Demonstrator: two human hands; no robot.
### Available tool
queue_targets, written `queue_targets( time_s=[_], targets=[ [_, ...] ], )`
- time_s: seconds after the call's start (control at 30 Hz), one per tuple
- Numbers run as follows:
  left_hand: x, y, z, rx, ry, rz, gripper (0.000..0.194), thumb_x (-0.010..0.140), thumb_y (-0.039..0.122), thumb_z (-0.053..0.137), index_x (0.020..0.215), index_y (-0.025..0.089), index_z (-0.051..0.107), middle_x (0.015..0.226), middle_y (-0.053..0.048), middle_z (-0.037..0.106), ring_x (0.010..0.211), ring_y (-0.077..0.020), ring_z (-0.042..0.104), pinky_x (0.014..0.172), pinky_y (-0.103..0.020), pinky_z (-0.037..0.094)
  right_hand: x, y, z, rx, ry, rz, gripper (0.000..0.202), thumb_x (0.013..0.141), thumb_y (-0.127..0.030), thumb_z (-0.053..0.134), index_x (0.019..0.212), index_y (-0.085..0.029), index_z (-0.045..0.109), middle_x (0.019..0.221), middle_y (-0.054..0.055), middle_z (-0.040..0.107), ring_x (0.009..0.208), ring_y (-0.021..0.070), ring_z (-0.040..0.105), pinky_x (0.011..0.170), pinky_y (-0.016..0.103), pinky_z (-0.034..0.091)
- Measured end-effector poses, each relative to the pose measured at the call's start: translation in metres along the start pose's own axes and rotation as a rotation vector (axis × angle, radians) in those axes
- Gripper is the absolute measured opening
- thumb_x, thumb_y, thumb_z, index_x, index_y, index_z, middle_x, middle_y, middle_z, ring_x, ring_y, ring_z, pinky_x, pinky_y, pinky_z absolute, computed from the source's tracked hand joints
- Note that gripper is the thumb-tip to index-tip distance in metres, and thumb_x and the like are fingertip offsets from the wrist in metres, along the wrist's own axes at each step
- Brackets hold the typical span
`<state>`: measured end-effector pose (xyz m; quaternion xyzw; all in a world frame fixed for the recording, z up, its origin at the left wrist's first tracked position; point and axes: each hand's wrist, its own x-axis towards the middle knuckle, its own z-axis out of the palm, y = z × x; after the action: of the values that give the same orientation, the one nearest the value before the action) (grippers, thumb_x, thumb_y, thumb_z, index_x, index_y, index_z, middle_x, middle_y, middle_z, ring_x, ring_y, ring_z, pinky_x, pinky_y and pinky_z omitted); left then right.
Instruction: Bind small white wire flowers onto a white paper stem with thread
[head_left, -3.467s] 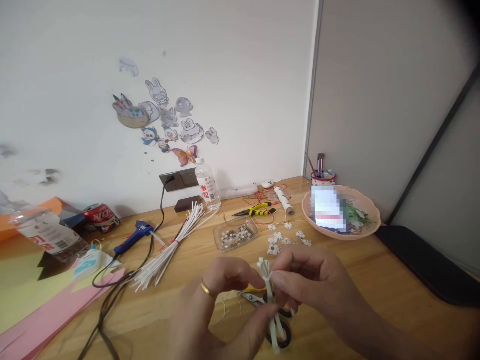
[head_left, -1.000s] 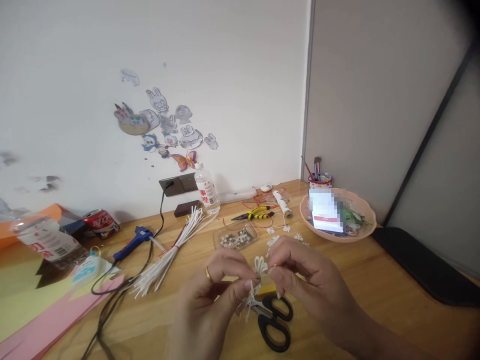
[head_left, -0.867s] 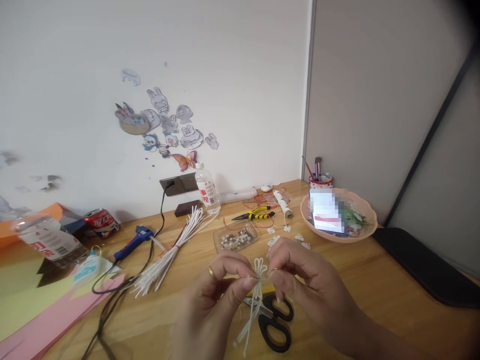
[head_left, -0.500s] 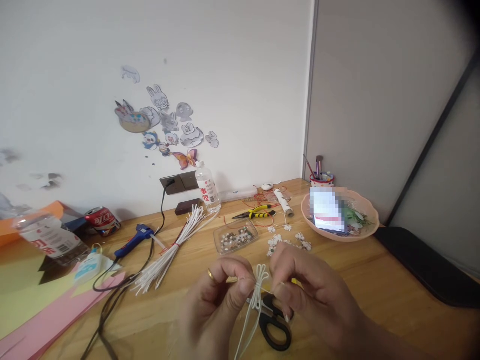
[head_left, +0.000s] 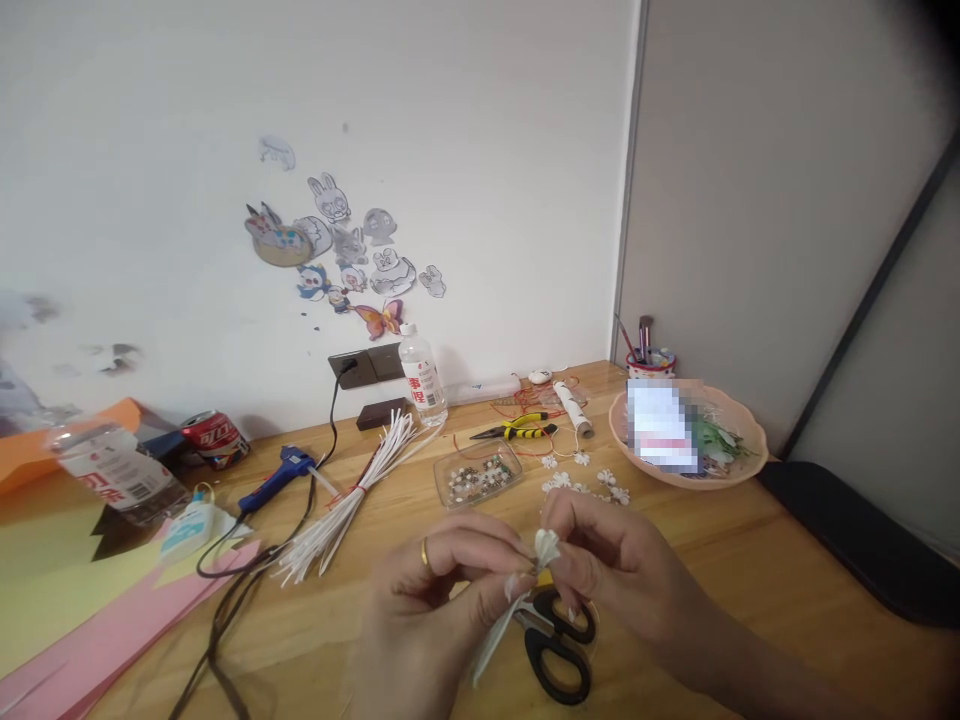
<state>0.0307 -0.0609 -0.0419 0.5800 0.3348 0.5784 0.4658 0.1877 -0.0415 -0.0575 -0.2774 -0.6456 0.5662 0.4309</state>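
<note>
My left hand (head_left: pixel 435 610), with a gold ring, and my right hand (head_left: pixel 615 570) meet over the wooden table (head_left: pixel 750 560) and pinch a small looped bundle of white strips (head_left: pixel 546 548) between their fingertips. The bundle's loose ends (head_left: pixel 491 635) hang down and to the left under my left fingers. Black-handled scissors (head_left: pixel 559 650) lie on the table just beneath both hands. Several small white flowers (head_left: pixel 581 478) lie a little beyond my right hand.
A tied bunch of white strips (head_left: pixel 352 490), a clear tray of beads (head_left: pixel 478 475), yellow pliers (head_left: pixel 517 430), a blue glue gun (head_left: pixel 277 475) with its black cord, bottles, a red can and a pink bowl (head_left: pixel 742 465) stand around. Pink paper (head_left: pixel 112 630) lies left.
The white strips, straight and upright 3.5 s ago, are now folded into small loops pinched between both hands. The hanging ends swung left. The view shifted slightly.
</note>
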Motion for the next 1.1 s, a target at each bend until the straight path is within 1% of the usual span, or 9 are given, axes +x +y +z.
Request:
queue_targets(
  time_s=[0.13, 0.23, 0.37, 0.47, 0.6, 0.77, 0.83, 1.0, 1.1],
  targets=[
    [0.002, 0.003, -0.002, 0.185, -0.097, 0.141, 0.019, 0.066, 0.006, 0.063, 0.066, 0.023, 0.070, 0.070, -0.002, 0.068, 0.067, -0.0149, 0.059, 0.067, -0.026, 0.046, 0.003, 0.000, 0.000, -0.027, 0.066, 0.063, 0.026, 0.077, -0.039, 0.052, 0.066, -0.017, 0.045, 0.057, -0.005, 0.040, 0.048, 0.0067, 0.039, 0.046, 0.020, 0.031],
    [0.004, 0.002, -0.004, 0.230, -0.110, 0.178, 0.022, 0.065, 0.002, 0.061, 0.066, 0.022, 0.069, 0.072, -0.002, 0.065, 0.069, -0.0146, 0.060, 0.065, -0.025, 0.047, 0.005, -0.002, -0.001, -0.082, 0.119, 0.117, 0.023, 0.078, -0.034, 0.052, 0.063, -0.016, 0.045, 0.054, -0.006, 0.040, 0.047, 0.0062, 0.039, 0.045, 0.019, 0.031],
    [0.003, -0.004, -0.004, 0.119, -0.059, 0.040, 0.016, 0.067, 0.006, 0.061, 0.064, 0.020, 0.067, 0.073, -0.001, 0.062, 0.059, -0.0109, 0.057, 0.052, -0.020, 0.048, 0.005, -0.003, -0.002, -0.108, 0.159, 0.109, 0.020, 0.078, -0.029, 0.051, 0.063, -0.016, 0.046, 0.052, -0.007, 0.040, 0.046, 0.0057, 0.041, 0.046, 0.018, 0.033],
    [0.002, -0.007, -0.002, 0.021, -0.010, -0.037, 0.012, 0.068, 0.008, 0.061, 0.062, 0.018, 0.065, 0.074, -0.001, 0.064, 0.054, -0.0091, 0.057, 0.051, -0.019, 0.048, 0.005, -0.003, -0.003, -0.135, 0.154, 0.097, 0.019, 0.078, -0.028, 0.051, 0.064, -0.016, 0.047, 0.053, -0.006, 0.041, 0.046, 0.0060, 0.041, 0.045, 0.018, 0.033],
    [0.005, -0.007, -0.002, -0.011, -0.044, -0.154, 0.009, 0.070, 0.010, 0.060, 0.064, 0.016, 0.063, 0.075, -0.001, 0.065, 0.054, -0.0085, 0.057, 0.053, -0.019, 0.048, 0.004, -0.004, -0.004, -0.175, 0.176, 0.059, 0.018, 0.079, -0.026, 0.049, 0.064, -0.017, 0.046, 0.053, -0.006, 0.040, 0.049, 0.0068, 0.039, 0.047, 0.019, 0.032],
    [0.013, -0.005, -0.006, 0.004, -0.046, -0.330, 0.008, 0.066, 0.015, 0.066, 0.061, 0.012, 0.062, 0.055, 0.001, 0.062, 0.052, -0.0071, 0.055, 0.052, -0.016, 0.044, 0.003, -0.006, -0.004, -0.262, 0.213, -0.031, 0.016, 0.077, -0.026, 0.053, 0.064, -0.017, 0.052, 0.061, -0.004, 0.043, 0.057, 0.0088, 0.039, 0.052, 0.021, 0.033],
    [0.016, -0.005, -0.006, -0.029, -0.048, -0.365, 0.011, 0.063, 0.015, 0.069, 0.058, 0.012, 0.059, 0.051, 0.002, 0.061, 0.049, -0.0060, 0.053, 0.050, -0.015, 0.043, 0.004, -0.007, -0.004, -0.260, 0.212, -0.025, 0.015, 0.075, -0.026, 0.054, 0.064, -0.017, 0.054, 0.061, -0.003, 0.045, 0.058, 0.0095, 0.040, 0.053, 0.022, 0.033],
    [0.018, -0.005, -0.007, -0.141, -0.079, -0.394, 0.025, 0.058, 0.009, 0.071, 0.061, 0.015, 0.047, 0.054, 0.003, 0.063, 0.047, -0.0063, 0.053, 0.047, -0.016, 0.042, 0.005, -0.006, -0.007, -0.170, 0.229, 0.000, 0.010, 0.071, -0.024, 0.060, 0.064, -0.017, 0.056, 0.062, -0.003, 0.048, 0.058, 0.0094, 0.043, 0.053, 0.022, 0.035],
    [0.020, -0.006, -0.009, -0.109, -0.141, -0.408, 0.022, 0.059, 0.009, 0.070, 0.060, 0.014, 0.049, 0.056, 0.003, 0.062, 0.051, -0.0065, 0.054, 0.050, -0.017, 0.042, 0.004, -0.008, -0.006, -0.218, 0.197, -0.052, 0.009, 0.071, -0.020, 0.060, 0.063, -0.018, 0.057, 0.060, -0.004, 0.049, 0.057, 0.0089, 0.043, 0.052, 0.022, 0.034]
  ],
)
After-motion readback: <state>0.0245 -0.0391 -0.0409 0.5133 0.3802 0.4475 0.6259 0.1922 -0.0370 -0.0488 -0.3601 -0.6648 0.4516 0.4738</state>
